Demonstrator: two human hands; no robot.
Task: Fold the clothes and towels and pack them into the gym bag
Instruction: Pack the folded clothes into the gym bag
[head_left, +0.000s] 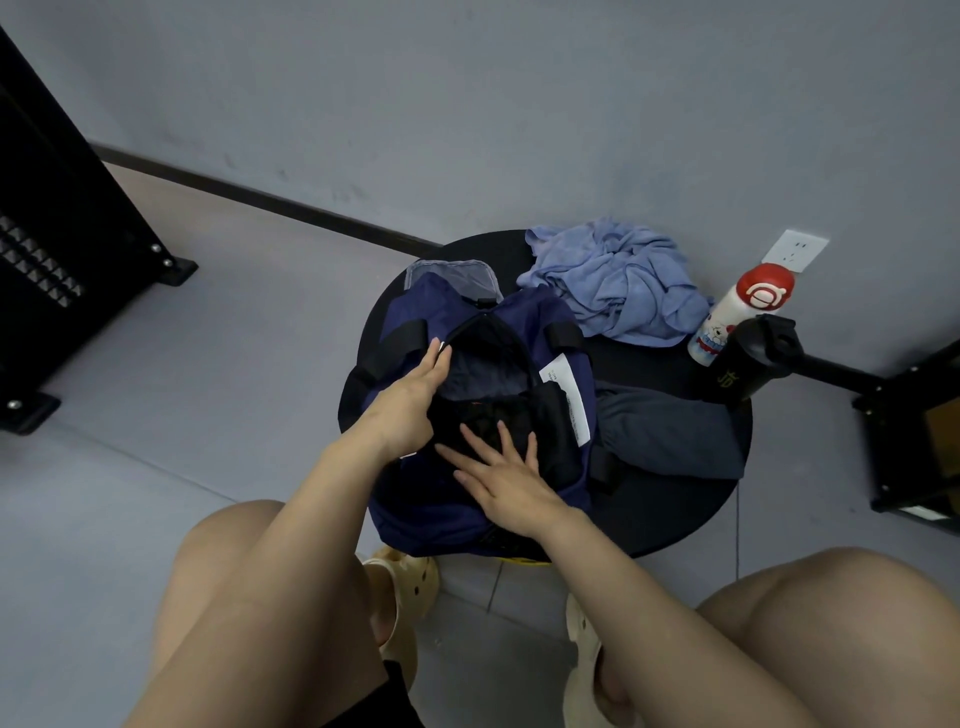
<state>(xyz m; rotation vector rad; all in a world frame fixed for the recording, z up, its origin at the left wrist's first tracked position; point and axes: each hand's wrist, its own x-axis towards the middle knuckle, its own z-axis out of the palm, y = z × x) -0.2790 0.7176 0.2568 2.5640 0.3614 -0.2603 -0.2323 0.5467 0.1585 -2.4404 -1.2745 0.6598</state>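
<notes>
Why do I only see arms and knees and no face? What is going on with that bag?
The camera sits on the person's head and looks down, so you see what they see: their own arms and knees. They sit at a small round black table. On it lies an open navy gym bag. The left hand holds the bag's edge open. The right hand lies flat, fingers spread, on black clothing inside the bag. Nothing is gripped in that hand. Beside the bag wait a crumpled light blue towel, a dark grey garment, a white bottle with a red cap and a black bottle.
</notes>
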